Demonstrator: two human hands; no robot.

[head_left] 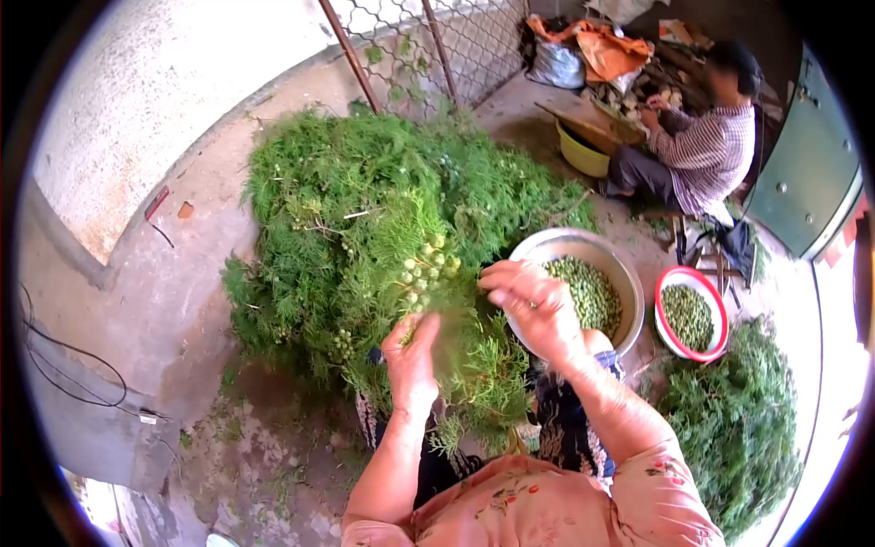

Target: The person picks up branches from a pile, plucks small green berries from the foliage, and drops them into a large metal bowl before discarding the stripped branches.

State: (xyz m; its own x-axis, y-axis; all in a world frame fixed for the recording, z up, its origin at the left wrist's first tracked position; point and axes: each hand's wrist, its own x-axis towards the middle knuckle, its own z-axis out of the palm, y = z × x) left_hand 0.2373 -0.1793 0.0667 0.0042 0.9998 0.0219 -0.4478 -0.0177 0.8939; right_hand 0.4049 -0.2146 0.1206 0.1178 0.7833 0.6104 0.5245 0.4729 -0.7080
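Note:
My left hand (pixel 413 363) is closed around a feathery green conifer sprig (pixel 421 219), which stands up in front of me. Round pale-green cones (pixel 427 266) cluster on this sprig just above my fingers. To the right, my right hand (pixel 538 308) hovers over the left rim of a metal basin (pixel 631 273) with its fingertips pressed together. Whatever they hold, if anything, is too small to make out. Loose green cones (pixel 583 290) fill much of the basin's bottom. More foliage (pixel 483 369) lies across my lap, partly blurred.
A large heap of conifer branches (pixel 310 201) spreads ahead. At right are a red-rimmed bowl (pixel 663 314) of cones and another branch pile (pixel 729 419). A seated person (pixel 706 146) works beside a yellow tub (pixel 579 157). Wire mesh (pixel 474 46) stands behind; a black cable (pixel 73 365) lies left.

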